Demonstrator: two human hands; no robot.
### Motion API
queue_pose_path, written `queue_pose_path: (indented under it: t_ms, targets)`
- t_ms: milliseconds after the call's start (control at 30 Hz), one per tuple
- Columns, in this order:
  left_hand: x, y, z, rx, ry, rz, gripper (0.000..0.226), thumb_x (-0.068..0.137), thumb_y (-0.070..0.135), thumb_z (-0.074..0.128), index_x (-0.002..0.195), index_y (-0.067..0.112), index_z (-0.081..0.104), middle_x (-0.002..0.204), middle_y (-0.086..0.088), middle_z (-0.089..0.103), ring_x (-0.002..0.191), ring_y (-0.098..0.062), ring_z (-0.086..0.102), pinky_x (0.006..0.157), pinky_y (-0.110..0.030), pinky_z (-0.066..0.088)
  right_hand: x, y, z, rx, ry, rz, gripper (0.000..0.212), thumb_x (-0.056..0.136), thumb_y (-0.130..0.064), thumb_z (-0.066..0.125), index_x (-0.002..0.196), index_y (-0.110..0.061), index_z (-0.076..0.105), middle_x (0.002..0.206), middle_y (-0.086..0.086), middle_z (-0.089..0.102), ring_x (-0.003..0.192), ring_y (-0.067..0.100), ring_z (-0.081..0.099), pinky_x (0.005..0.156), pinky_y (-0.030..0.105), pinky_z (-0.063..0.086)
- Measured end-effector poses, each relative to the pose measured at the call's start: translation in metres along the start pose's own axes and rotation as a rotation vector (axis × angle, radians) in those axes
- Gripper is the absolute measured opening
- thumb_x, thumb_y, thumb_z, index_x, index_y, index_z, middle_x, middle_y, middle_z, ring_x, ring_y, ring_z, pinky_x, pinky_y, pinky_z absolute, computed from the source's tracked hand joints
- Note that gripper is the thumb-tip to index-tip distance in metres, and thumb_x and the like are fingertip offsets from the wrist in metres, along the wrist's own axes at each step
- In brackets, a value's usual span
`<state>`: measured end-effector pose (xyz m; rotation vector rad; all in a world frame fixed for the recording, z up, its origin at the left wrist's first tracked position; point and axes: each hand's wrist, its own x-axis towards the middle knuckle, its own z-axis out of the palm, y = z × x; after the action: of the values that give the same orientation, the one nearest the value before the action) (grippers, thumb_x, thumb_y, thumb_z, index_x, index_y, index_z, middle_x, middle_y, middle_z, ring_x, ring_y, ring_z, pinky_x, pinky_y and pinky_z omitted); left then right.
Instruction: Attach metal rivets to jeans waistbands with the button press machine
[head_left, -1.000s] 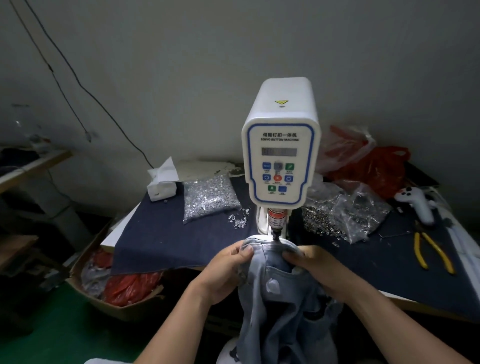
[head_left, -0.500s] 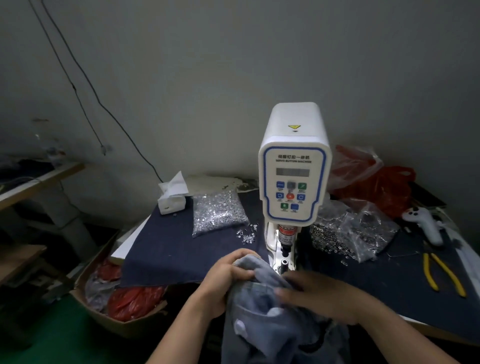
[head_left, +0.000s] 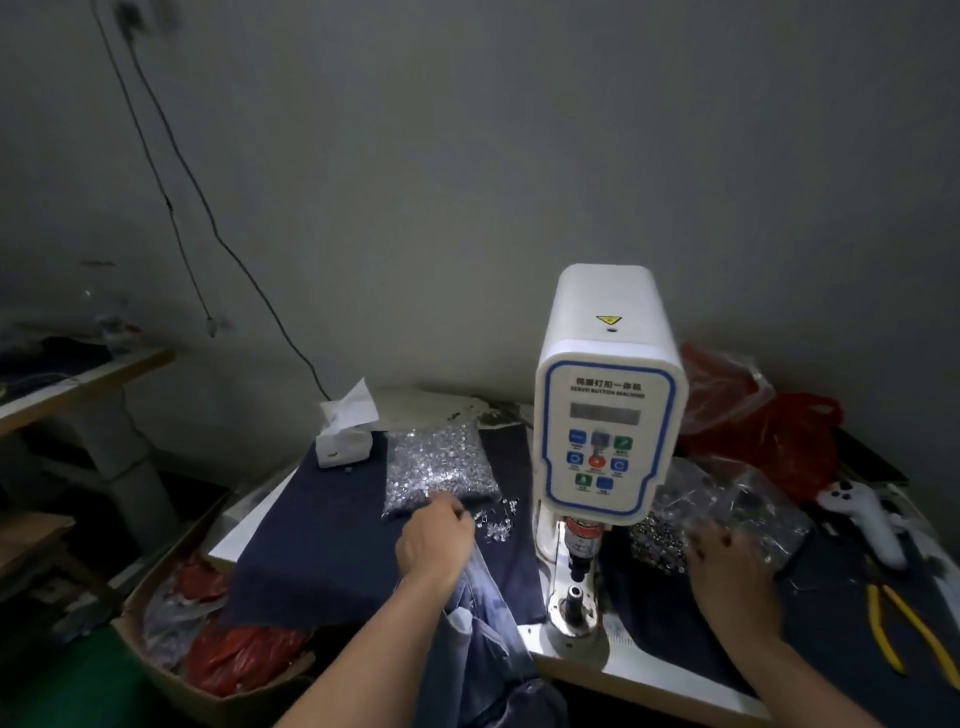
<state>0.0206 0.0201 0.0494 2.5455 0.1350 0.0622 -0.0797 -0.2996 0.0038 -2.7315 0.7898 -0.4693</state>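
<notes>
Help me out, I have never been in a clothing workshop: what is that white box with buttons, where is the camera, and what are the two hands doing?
The camera sits on the person's head and looks down over the work table, which is covered with dark cloth. The white box is a button press machine; its metal post hangs above a small round base, with nothing between them. The jeans hang off the table's front edge. The left hand reaches toward loose rivets beside a clear bag of silver parts. The right hand reaches to another pile of metal parts; it is blurred, so I cannot tell what it holds. Yellow pliers lie at the right.
</notes>
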Motion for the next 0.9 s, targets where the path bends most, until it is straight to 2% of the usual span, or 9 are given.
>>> queue_pose_path:
  t_ms: [100,200,367,500,567,733,900]
  targets:
    - [0.004,0.004,0.019,0.089,-0.065,0.074,0.021,0.100,0.044,0.056,0.114,0.037,0.069,0.110,0.005,0.075,0.104,-0.026,0.069,0.078,-0.033,0.050,-0.003,0.002,0.004,-0.093,0.042,-0.055,0.023,0.090,-0.032,0.073,0.110,-0.020,0.071,0.104,0.012,0.054,0.093,0.033,0.056,0.074,0.039,0.049]
    - [0.005,0.001,0.030,0.123,-0.066,0.082,0.019,0.099,0.048,0.059,0.110,0.039,0.071,0.109,0.004,0.076,0.102,-0.026,0.071,0.077,-0.033,0.052,-0.003,0.003,0.008,-0.078,0.091,-0.066,0.012,0.087,-0.026,0.077,0.098,-0.022,0.076,0.097,0.008,0.054,0.086,0.029,0.055,0.067,0.033,0.042]
    - [0.003,-0.002,0.036,0.128,-0.017,0.085,0.017,0.095,0.037,0.060,0.100,0.039,0.077,0.099,0.005,0.078,0.095,-0.027,0.073,0.072,-0.030,0.051,-0.004,0.003,0.011,-0.069,0.151,-0.131,0.011,0.083,-0.025,0.081,0.087,-0.017,0.075,0.091,0.008,0.056,0.085,0.031,0.058,0.064,0.035,0.048]
    - [0.000,-0.004,0.040,0.130,0.031,0.094,0.020,0.097,0.043,0.060,0.104,0.037,0.078,0.102,0.004,0.077,0.096,-0.029,0.073,0.076,-0.033,0.053,-0.006,0.003,0.012,-0.092,0.148,-0.173,0.017,0.084,-0.034,0.078,0.090,-0.019,0.073,0.094,0.004,0.057,0.090,0.027,0.056,0.073,0.038,0.050]
    - [0.000,-0.007,0.041,0.128,0.039,0.100,0.021,0.097,0.043,0.060,0.106,0.036,0.078,0.105,0.003,0.076,0.097,-0.029,0.072,0.075,-0.034,0.053,-0.007,0.004,0.012,-0.083,0.147,-0.179,0.017,0.083,-0.031,0.079,0.090,-0.017,0.073,0.094,0.005,0.059,0.090,0.028,0.056,0.074,0.039,0.049]
    - [0.001,-0.008,0.042,0.129,0.018,0.085,0.018,0.095,0.030,0.060,0.102,0.035,0.076,0.105,0.004,0.075,0.096,-0.028,0.071,0.072,-0.032,0.049,-0.009,0.005,0.011,-0.033,0.173,-0.225,0.012,0.083,-0.018,0.081,0.086,-0.014,0.070,0.087,0.003,0.061,0.083,0.027,0.056,0.070,0.039,0.049]
    - [-0.001,-0.008,0.041,0.124,0.025,0.100,0.019,0.098,0.028,0.056,0.098,0.035,0.075,0.102,0.007,0.074,0.093,-0.026,0.071,0.070,-0.031,0.049,-0.010,0.003,0.008,0.067,0.211,-0.198,0.006,0.086,-0.010,0.078,0.088,-0.014,0.074,0.078,0.001,0.063,0.080,0.026,0.056,0.067,0.038,0.044]
